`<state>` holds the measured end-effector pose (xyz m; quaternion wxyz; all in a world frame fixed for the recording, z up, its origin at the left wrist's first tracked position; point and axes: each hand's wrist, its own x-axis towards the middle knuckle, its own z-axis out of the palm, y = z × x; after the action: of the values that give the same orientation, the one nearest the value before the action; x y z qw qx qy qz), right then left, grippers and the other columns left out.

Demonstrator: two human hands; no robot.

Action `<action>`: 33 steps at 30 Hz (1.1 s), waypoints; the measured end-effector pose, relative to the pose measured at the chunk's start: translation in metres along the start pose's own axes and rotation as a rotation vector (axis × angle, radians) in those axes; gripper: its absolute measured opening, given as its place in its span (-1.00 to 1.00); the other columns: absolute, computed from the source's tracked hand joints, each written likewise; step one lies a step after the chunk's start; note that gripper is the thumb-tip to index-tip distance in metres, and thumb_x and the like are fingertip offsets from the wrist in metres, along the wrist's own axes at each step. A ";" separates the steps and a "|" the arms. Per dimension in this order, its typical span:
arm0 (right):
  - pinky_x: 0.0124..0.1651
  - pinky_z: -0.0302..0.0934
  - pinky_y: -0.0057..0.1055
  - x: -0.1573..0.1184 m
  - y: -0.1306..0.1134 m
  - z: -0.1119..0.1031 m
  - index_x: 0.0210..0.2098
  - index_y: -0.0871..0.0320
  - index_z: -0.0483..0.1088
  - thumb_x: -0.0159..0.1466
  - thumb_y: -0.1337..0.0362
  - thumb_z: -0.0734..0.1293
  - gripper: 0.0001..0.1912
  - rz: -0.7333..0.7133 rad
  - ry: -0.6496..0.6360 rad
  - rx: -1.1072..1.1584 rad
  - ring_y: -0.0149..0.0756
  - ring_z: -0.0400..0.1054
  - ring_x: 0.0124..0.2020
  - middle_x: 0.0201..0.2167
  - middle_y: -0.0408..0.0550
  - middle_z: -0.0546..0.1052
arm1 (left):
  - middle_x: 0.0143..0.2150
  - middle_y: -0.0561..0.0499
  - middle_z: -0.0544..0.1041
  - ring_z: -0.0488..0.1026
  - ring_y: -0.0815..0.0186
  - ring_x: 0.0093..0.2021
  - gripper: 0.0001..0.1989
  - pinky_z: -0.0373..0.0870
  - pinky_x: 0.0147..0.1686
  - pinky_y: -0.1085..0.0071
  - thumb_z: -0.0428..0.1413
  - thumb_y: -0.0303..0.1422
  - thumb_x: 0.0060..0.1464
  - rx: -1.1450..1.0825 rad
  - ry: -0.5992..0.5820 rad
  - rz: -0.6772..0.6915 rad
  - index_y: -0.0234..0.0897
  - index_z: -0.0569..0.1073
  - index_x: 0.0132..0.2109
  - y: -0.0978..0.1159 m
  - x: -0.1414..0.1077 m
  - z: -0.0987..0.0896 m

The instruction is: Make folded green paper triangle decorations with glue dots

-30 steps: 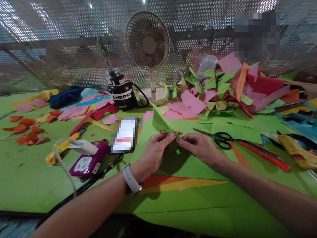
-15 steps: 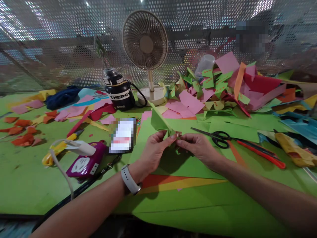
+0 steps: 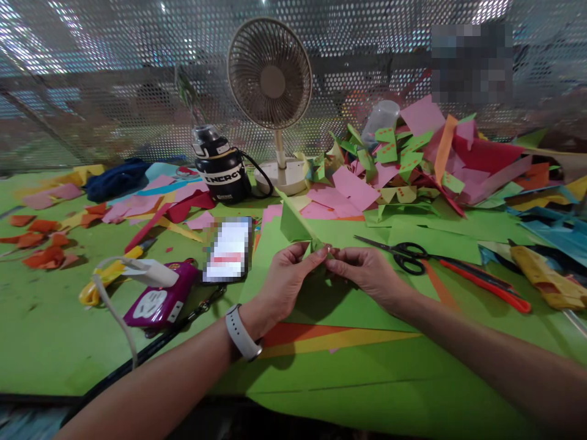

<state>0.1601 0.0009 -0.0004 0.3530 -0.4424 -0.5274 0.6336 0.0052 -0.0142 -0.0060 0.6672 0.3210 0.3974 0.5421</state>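
Note:
A folded piece of green paper stands up between my hands, its tall flap pointing up and to the left. My left hand, with a white watch band at its wrist, pinches the paper's lower part between thumb and fingers. Meeting it from the other side, my right hand has its thumb and fingertips closed at the paper's right end. The fingers hide most of that end. Beneath both hands lies a large green sheet, over orange and yellow sheets.
Black scissors and a red-handled cutter lie to the right. On the left are a phone, a purple power bank and a yellow cutter. Behind stand a fan, a black bottle and a paper-scrap pile.
My hands stay nearly in place, still pinching the green paper. The right fingers have shifted slightly, and less of the paper's end shows below them.

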 end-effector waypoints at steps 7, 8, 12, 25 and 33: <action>-0.47 0.07 -0.46 0.000 0.003 -0.001 -0.55 0.20 0.46 -0.06 -0.10 0.49 -0.54 -0.053 0.002 -0.055 -0.49 0.18 -0.55 -0.58 -0.19 0.42 | -0.35 -0.02 0.63 0.51 0.36 -0.34 -0.80 0.39 -0.27 0.43 0.38 -0.36 -0.16 0.000 -0.015 -0.005 -0.32 0.55 -0.37 -0.002 0.001 -0.001; -0.46 0.06 -0.46 0.000 0.003 -0.001 -0.55 0.20 0.45 -0.04 -0.11 0.49 -0.54 -0.063 0.000 -0.065 -0.49 0.18 -0.54 -0.58 -0.19 0.42 | -0.35 -0.01 0.63 0.51 0.37 -0.34 -0.80 0.40 -0.26 0.43 0.38 -0.37 -0.16 -0.007 -0.015 -0.006 -0.32 0.54 -0.37 -0.002 0.001 -0.001; -0.43 0.08 -0.44 -0.001 0.004 -0.001 -0.55 0.19 0.45 0.01 -0.10 0.46 -0.56 -0.075 -0.011 -0.090 -0.47 0.19 -0.53 -0.58 -0.18 0.42 | -0.37 0.01 0.62 0.51 0.37 -0.36 -0.81 0.41 -0.29 0.44 0.39 -0.37 -0.17 -0.019 -0.015 -0.018 -0.31 0.54 -0.40 -0.002 0.001 -0.002; -0.53 0.04 -0.49 -0.002 -0.001 0.005 -0.59 0.19 0.45 -0.05 -0.08 0.51 -0.56 -0.030 0.001 0.014 -0.51 0.19 -0.61 -0.63 -0.18 0.46 | -0.40 0.00 0.62 0.51 0.36 -0.41 -0.88 0.41 -0.32 0.43 0.35 -0.38 -0.11 -0.022 -0.057 -0.019 -0.29 0.58 -0.38 0.001 0.001 0.001; -0.45 0.12 -0.48 -0.003 -0.002 -0.006 -0.47 0.17 0.56 0.03 0.00 0.49 -0.67 -0.018 -0.043 0.064 -0.46 0.32 -0.52 -0.53 -0.12 0.55 | -0.42 0.06 0.62 0.52 0.35 -0.40 -0.81 0.42 -0.33 0.42 0.40 -0.39 -0.23 -0.046 0.003 -0.094 -0.24 0.56 -0.42 0.006 0.003 0.000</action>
<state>0.1667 0.0010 0.0014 0.3612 -0.4123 -0.5183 0.6564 0.0028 -0.0100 -0.0011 0.6986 0.2856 0.4006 0.5196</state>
